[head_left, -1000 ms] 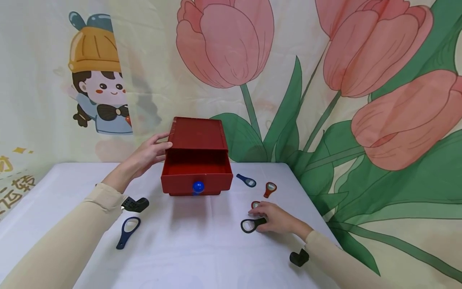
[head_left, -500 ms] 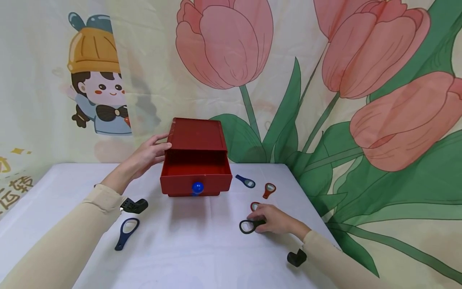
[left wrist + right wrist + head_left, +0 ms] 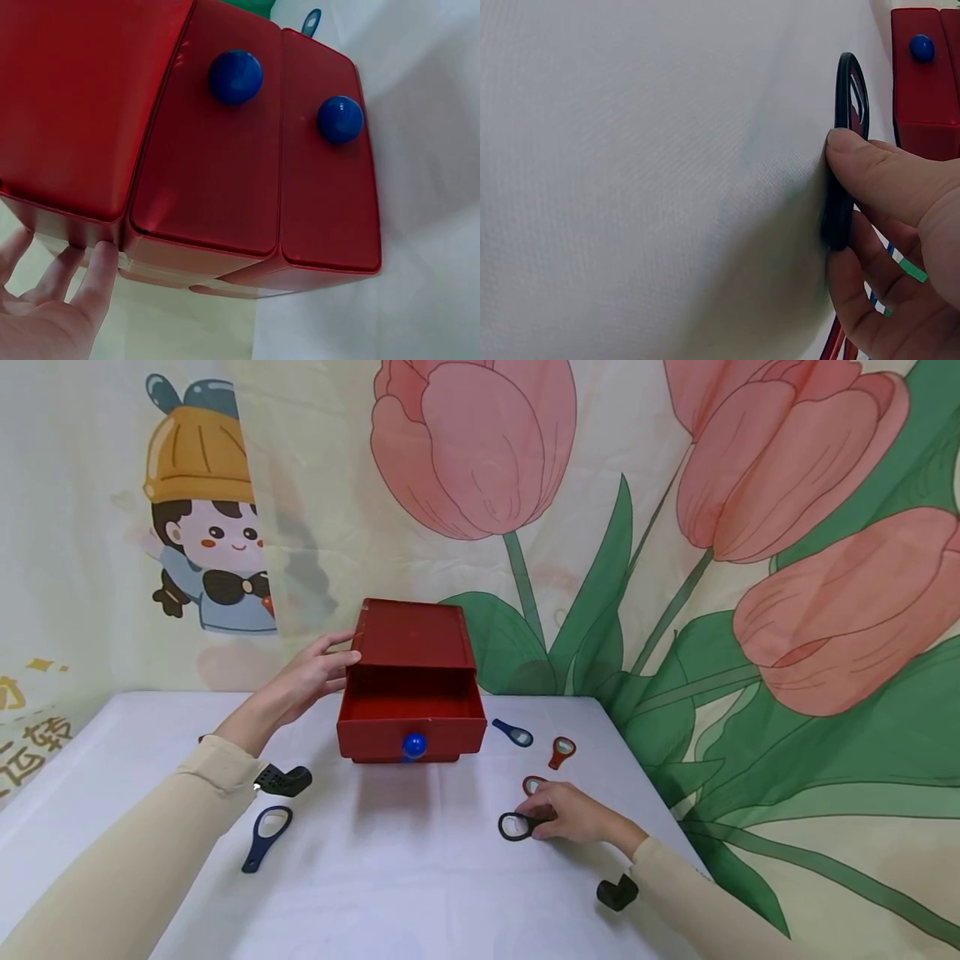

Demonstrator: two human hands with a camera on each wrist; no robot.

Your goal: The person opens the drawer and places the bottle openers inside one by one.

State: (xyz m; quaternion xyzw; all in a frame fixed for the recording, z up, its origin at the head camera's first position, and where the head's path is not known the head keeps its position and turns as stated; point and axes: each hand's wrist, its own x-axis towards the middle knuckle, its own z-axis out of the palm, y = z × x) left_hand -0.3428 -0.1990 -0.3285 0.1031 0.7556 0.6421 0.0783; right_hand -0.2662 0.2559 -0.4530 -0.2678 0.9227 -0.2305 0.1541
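A red drawer box (image 3: 412, 635) stands at the back of the table, its upper drawer (image 3: 375, 739) pulled out, with a blue knob (image 3: 414, 745). My left hand (image 3: 303, 681) rests against the box's left side with extended fingers; in the left wrist view its fingertips (image 3: 103, 259) touch the red side wall. Over on the right, my right hand (image 3: 573, 812) pinches a black magnifying glass (image 3: 843, 97) by its handle, between thumb and fingers, low over the cloth. A red-rimmed magnifying glass (image 3: 533, 783) lies just behind that hand, partly hidden by it.
Right of the box lie a small dark blue magnifying glass (image 3: 513, 732) and a red one (image 3: 562, 752). A larger dark blue magnifying glass (image 3: 267, 838) lies at the left, beside my left forearm. White cloth (image 3: 390, 893) covers the table; a tulip-printed backdrop (image 3: 480, 460) hangs behind.
The head view has shifted slightly. Both hands, the drawer and the black magnifying glass stay essentially in place.
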